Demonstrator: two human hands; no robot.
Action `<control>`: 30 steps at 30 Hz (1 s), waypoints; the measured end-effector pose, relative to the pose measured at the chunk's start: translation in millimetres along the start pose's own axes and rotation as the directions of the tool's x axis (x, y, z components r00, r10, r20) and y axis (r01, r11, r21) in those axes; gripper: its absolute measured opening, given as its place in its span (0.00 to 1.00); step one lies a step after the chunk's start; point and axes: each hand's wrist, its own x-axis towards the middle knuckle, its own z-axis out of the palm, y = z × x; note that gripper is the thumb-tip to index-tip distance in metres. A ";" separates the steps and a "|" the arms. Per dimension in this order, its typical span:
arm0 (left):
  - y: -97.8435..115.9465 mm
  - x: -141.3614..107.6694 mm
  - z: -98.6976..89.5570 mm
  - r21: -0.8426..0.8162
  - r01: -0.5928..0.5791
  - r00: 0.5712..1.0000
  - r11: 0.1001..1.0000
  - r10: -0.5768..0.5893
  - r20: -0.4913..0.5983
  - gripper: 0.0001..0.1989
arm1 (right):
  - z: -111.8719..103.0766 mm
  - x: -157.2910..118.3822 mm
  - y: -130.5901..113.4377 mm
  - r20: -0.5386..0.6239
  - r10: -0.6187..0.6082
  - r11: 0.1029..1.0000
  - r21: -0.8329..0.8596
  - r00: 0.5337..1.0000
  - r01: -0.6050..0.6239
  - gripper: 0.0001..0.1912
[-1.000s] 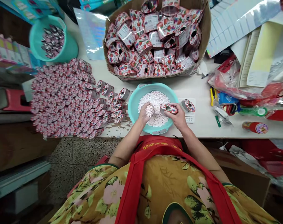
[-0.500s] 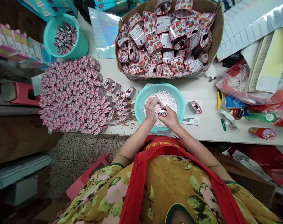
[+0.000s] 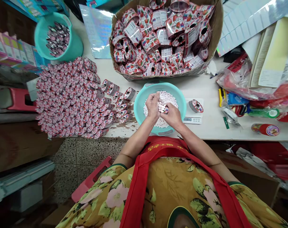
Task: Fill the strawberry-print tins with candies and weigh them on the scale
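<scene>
Over the turquoise basin [image 3: 139,107] of small pale pink candies [image 3: 168,98], my two hands come together. My left hand [image 3: 153,106] is cupped, its fingers curled around a small heap of candies [image 3: 161,105]. Just right of it, my right hand [image 3: 173,116] grips a strawberry-print container [image 3: 166,110], mostly hidden by the fingers, with candies at its opening. A similar strawberry-print container [image 3: 196,106] stands on the white digital scale [image 3: 192,120] right of the basin.
Behind the basin is a cardboard box [image 3: 215,38] of strawberry-print containers. Many packed containers [image 3: 70,98] crowd the table's left, before a turquoise bucket [image 3: 76,47] of small metallic pieces. Plastic bags [image 3: 236,82], a yellow cutter [image 3: 221,96] and a red jar [image 3: 264,129] lie right.
The view has shifted slightly. My left fingers have lifted and tilted over the candies, and more candies show at the mouth of the container in my right hand.
</scene>
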 end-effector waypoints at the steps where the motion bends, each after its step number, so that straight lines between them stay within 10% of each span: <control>1: -0.4 0.3 0.6 0.011 -0.002 1.000 1.000 0.002 -0.008 0.23 | -0.6 0.1 1.9 -0.007 -0.010 1.000 0.022 1.000 0.010 0.17; 30: 15.3 -20.0 28.3 0.053 0.022 0.985 0.998 -0.031 0.167 0.18 | -0.4 -5.5 17.2 -0.167 -0.021 0.892 0.443 0.986 0.094 0.20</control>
